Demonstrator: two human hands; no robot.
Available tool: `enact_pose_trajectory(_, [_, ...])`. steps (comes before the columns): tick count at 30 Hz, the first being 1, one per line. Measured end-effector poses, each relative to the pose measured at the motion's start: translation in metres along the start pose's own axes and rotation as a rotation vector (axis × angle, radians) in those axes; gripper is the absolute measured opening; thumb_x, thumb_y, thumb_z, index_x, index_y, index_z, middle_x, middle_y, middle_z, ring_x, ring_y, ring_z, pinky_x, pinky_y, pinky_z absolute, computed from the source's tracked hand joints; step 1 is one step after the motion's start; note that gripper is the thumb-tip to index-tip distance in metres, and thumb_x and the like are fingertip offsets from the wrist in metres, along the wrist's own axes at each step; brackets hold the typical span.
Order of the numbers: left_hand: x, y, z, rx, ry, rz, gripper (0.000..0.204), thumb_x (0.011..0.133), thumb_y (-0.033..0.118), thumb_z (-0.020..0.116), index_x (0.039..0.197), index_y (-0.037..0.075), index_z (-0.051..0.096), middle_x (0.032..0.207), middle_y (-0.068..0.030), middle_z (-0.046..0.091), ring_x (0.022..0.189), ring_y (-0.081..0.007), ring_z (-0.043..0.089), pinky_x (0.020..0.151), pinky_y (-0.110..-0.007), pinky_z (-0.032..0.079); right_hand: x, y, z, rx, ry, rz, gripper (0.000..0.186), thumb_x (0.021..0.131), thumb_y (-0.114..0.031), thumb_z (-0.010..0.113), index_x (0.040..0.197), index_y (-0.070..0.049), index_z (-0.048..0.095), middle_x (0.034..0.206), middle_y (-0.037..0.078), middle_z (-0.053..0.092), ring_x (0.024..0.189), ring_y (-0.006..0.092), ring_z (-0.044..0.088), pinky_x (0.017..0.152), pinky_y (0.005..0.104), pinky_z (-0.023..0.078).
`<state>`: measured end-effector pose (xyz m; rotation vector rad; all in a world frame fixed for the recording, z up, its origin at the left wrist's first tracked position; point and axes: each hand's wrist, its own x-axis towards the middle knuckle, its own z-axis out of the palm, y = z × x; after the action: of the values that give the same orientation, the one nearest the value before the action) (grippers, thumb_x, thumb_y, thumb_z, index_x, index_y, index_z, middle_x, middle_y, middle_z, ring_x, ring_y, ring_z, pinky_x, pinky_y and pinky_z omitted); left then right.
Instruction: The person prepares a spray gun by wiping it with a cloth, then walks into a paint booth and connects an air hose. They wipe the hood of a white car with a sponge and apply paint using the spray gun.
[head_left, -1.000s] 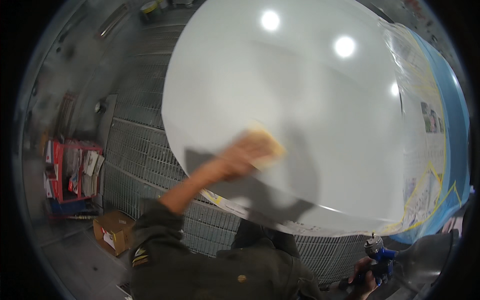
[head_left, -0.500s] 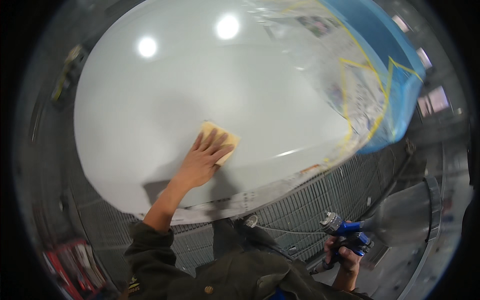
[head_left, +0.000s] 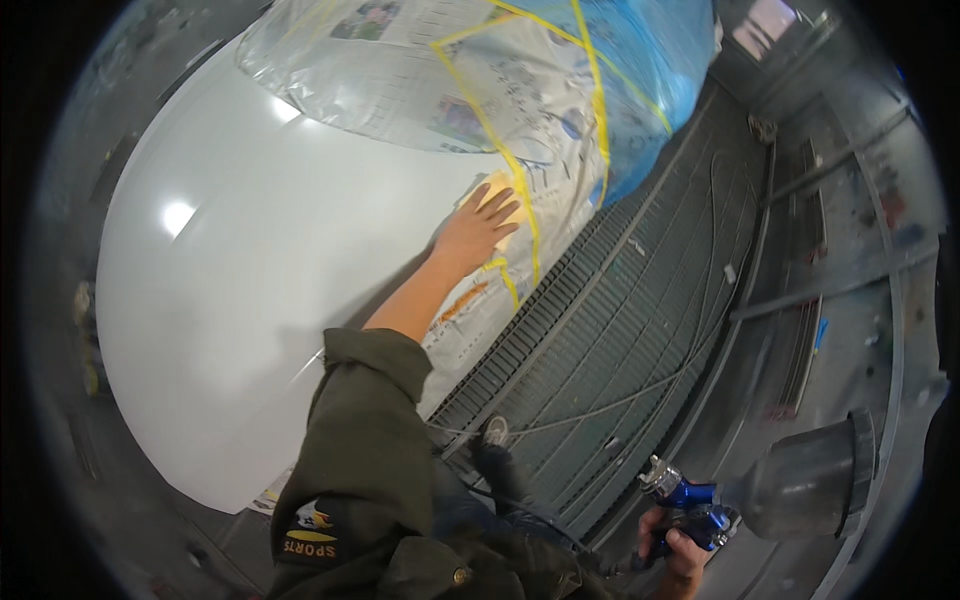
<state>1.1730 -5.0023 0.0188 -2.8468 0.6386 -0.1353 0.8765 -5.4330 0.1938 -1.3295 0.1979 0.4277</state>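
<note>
My left hand (head_left: 478, 230) lies with fingers spread over a yellow cloth (head_left: 508, 207), pressing it onto a smooth pale car panel (head_left: 270, 240). Here the panel's bare surface meets masking paper (head_left: 560, 160) edged with yellow tape (head_left: 497, 140). Low on the right, my right hand (head_left: 680, 555) is wrapped round the handle of a spray gun (head_left: 690, 500). This gun has a blue body, a silver nozzle end and a large dark translucent cup (head_left: 800, 487). It is held away from the panel, over the floor.
Blue plastic sheeting (head_left: 650, 90) covers the far part beyond the paper. A slatted metal grating (head_left: 600, 350) forms the floor beside the panel, with a hose (head_left: 640, 393) trailing over it. My shoe (head_left: 496, 430) stands close to the panel's papered edge.
My left hand and the cloth have slid from the panel's middle to its right, taped edge. The view has turned right. My right hand keeps the spray gun low on the right.
</note>
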Motion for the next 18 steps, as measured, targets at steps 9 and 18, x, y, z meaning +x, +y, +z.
enact_pose_trajectory(9, [-0.223, 0.025, -0.031, -0.118, -0.252, 0.124, 0.065, 0.088, 0.023, 0.06, 0.149, 0.025, 0.038, 0.161, 0.0007, 0.025, 0.15, -0.0239, 0.014, 0.123, -0.047, 0.01, -0.039, 0.022, 0.045, 0.214, -0.029, -0.067, 0.075, 0.081, -0.005, 0.068, 0.146, -0.006, 0.032, 0.101, 0.025, 0.064, 0.082, 0.0352, 0.066, 0.052, 0.0381, 0.058])
enact_pose_trajectory(18, [-0.541, 0.035, -0.06, -0.15, -0.342, -0.076, 0.06, 0.092, 0.023, 0.056, 0.15, 0.026, 0.037, 0.162, 0.0021, 0.022, 0.151, -0.0235, 0.012, 0.123, -0.047, 0.009, -0.154, 0.095, 0.15, 0.082, -0.056, -0.186, 0.084, 0.081, -0.024, 0.074, 0.149, -0.006, 0.026, 0.094, 0.02, 0.061, 0.076, 0.0292, 0.064, 0.042, 0.0317, 0.054])
